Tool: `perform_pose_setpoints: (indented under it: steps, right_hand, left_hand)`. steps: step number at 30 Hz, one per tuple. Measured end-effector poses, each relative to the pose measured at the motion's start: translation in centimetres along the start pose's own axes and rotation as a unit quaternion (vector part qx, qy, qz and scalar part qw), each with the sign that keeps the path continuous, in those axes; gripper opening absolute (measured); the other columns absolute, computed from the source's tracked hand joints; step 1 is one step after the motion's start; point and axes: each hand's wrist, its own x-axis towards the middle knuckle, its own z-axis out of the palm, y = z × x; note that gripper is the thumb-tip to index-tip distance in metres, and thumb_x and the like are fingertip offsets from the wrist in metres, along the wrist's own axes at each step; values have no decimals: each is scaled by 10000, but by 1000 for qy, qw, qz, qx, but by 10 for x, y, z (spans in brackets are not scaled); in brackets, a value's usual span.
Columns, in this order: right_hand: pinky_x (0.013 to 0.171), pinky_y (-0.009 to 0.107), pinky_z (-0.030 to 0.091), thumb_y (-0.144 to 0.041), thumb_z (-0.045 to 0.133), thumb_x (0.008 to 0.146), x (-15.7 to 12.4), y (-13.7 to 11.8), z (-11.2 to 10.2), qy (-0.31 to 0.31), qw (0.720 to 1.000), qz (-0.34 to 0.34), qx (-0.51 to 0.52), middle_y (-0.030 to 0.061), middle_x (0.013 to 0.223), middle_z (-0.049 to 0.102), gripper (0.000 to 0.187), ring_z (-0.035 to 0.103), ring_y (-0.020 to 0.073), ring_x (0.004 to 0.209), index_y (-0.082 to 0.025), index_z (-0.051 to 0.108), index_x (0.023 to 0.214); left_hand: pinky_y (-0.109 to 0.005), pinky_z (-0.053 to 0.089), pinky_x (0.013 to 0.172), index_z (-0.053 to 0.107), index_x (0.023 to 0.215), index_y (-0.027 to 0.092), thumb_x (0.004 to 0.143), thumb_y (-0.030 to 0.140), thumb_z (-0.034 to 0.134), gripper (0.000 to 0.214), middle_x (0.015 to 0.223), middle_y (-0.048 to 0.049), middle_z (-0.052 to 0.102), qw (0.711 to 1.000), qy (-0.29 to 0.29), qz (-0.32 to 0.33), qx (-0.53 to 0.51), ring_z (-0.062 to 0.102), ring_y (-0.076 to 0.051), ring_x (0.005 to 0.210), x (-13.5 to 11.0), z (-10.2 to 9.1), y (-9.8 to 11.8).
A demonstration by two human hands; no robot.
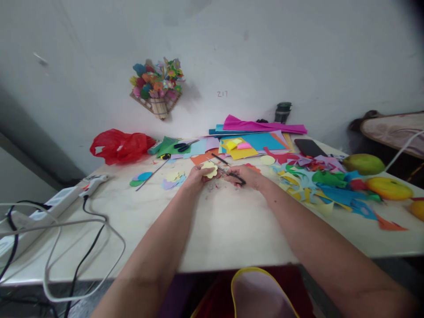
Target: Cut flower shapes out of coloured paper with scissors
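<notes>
Head view: over the white table [232, 238], your left hand [198, 175] pinches a yellow paper flower [210, 169]. Your right hand [249, 176] grips black scissors [240, 180], near the flower. Bright paper scraps [300, 191] lie to the right. Farther back are a red bag [119, 146] and paper sheets [265, 141]. A colorful bunch [156, 83] hangs on the wall [265, 53].

A pale yellow paper flower [210, 169] with a scalloped edge is held in the left hand [198, 174]. Dark-handled scissors [239, 179] are gripped by the right hand [247, 176], their slim metal blades pointed leftward and away, close beside the petals.
</notes>
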Motion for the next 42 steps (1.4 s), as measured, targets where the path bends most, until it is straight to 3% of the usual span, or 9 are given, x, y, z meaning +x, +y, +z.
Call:
perform_pose_setpoints:
  steps: [16, 22, 28, 42]
  right_hand:
    - [380, 200, 318, -291, 737, 696, -3, -4, 2, -1, 1000, -3, -14, -47, 497, 474, 179, 414, 74, 423, -163, 613, 715]
    - [387, 192, 353, -410, 710, 745, -5, -6, 0, -13, 999, 26, -17, -35, 464, 499, 286, 438, 78, 399, -172, 562, 688]
    - [385, 172, 350, -383, 746, 713, -10, -10, -1, -12, 997, 23, -67, -45, 490, 542, 294, 440, 59, 382, -167, 548, 723]
    - [384, 176, 331, -366, 740, 704, -10, -9, -5, -42, 994, 13, -99, -48, 508, 545, 270, 437, 54, 393, -156, 590, 784]
  left_hand:
    - [-322, 538, 687, 700, 736, 68, 506, 226, 857, 320, 714, -111, 700, 1000, -10, 22, 8, 654, -181, 639, 2, -4, -1]
    - [-296, 524, 641, 703, 713, 64, 513, 239, 853, 305, 696, -111, 691, 999, -25, 30, 15, 641, -172, 624, 1, -3, 0]
    - [-255, 505, 569, 675, 669, 98, 475, 188, 860, 282, 687, -75, 683, 1000, -6, 13, 8, 618, -146, 595, -1, 0, 2]
    - [-266, 453, 557, 695, 659, 102, 494, 174, 790, 204, 632, -58, 664, 998, -51, 7, 38, 585, -136, 534, -1, -2, 1]
